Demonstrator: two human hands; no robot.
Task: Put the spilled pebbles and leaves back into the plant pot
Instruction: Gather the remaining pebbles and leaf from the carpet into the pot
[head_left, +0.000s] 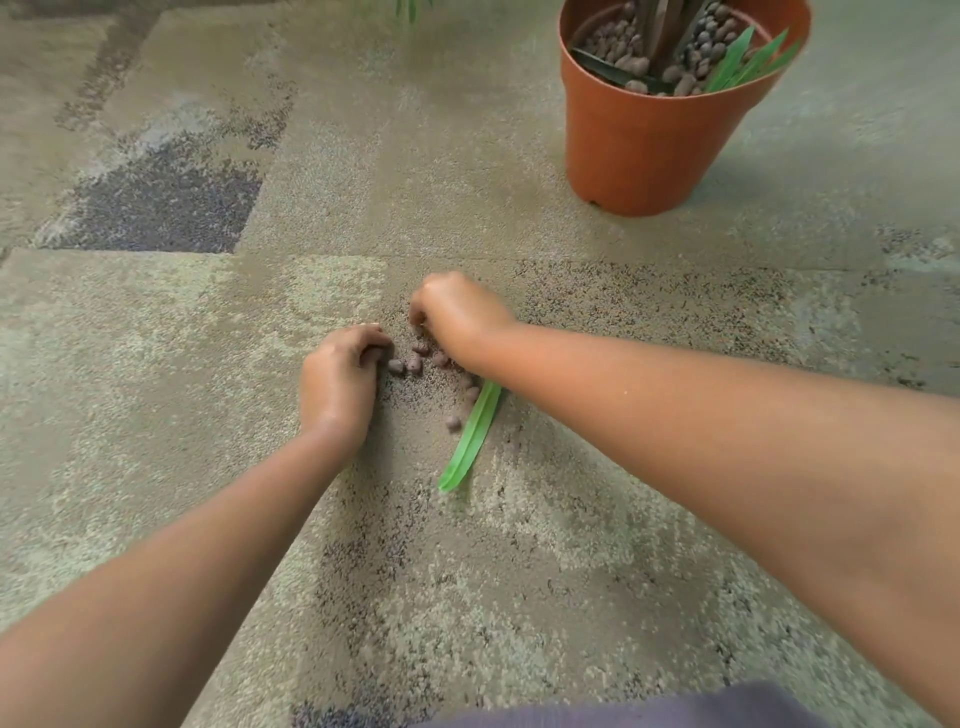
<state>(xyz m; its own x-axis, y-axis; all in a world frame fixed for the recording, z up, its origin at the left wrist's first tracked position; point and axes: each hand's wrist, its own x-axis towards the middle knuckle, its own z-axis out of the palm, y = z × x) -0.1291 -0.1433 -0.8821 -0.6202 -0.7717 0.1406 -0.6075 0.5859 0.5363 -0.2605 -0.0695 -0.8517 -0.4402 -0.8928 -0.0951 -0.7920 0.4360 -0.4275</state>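
Observation:
Several brown pebbles (414, 362) lie on the carpet between my two hands, and a few more (453, 422) sit beside a long green leaf (471, 436). My left hand (340, 382) rests on the carpet left of the pebbles, fingers curled, fingertips touching them. My right hand (454, 314) is above and right of the pile, fingers curled down onto the pebbles; what it holds is hidden. The orange plant pot (644, 140) stands upright at the far right, filled with pebbles and green leaves.
Mottled beige and grey carpet (208, 415) covers the floor all around. A darker patch (161, 202) lies at the far left. A strip of grey cloth (649, 712) shows at the bottom edge.

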